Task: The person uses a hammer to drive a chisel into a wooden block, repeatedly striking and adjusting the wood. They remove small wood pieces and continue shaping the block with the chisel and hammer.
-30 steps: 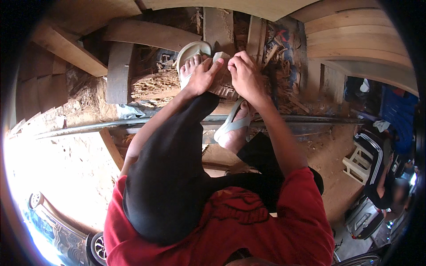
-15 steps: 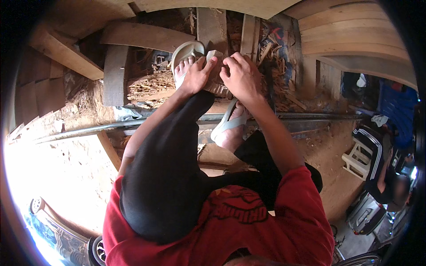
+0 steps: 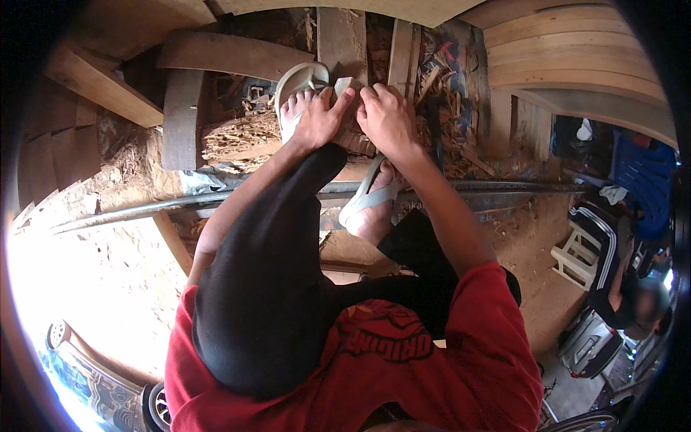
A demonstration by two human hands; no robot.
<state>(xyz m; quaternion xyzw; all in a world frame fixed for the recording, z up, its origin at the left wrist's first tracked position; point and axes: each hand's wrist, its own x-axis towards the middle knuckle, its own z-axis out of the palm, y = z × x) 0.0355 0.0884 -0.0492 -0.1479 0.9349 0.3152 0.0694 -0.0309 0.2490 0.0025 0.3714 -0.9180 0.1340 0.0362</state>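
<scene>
Ahead of me, over the left foot in a pale sandal (image 3: 295,90), my left hand (image 3: 320,121) is closed along the side of a wooden block (image 3: 345,86), its thumb toward the block's pale end. Close by on the right, my right hand (image 3: 389,122) is closed with curled fingertips at the block's other side. Whatever those fingertips pinch is hidden. The brown lower part of the block shows between the two hands, low down near the wrists.
Wood chips (image 3: 241,137) and loose planks (image 3: 230,54) lie around the feet. A long dark metal bar (image 3: 497,187) crosses behind the hands. At the right are stacked boards (image 3: 561,57), a white plastic stool (image 3: 577,255) and another person (image 3: 612,295). A car (image 3: 93,381) stands lower left.
My right hand has shifted slightly, its fingertips closing in toward the block and my left thumb. The left hand stays nearly in place. The whole view has moved slightly.
</scene>
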